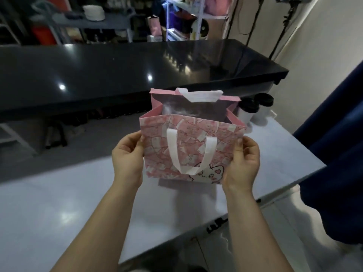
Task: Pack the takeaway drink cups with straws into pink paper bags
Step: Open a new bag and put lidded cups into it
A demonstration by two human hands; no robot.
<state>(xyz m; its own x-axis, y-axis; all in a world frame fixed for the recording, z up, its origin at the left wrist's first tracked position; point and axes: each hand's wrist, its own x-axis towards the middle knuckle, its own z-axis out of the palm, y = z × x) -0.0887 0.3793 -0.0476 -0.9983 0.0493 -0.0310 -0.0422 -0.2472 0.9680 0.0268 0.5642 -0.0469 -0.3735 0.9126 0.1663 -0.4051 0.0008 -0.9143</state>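
Both my hands grip one pink paper bag [193, 148] open-mouthed over the white worktop [68, 203]: left hand [128, 158], right hand [242, 161]. Two black-lidded cups [253, 110] stand near its far right corner.

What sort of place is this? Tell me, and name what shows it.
Probably a drink shop's back room or packing area: two lidded cups stand on a white table by a pink bag, with a black counter and cluttered shelves behind.
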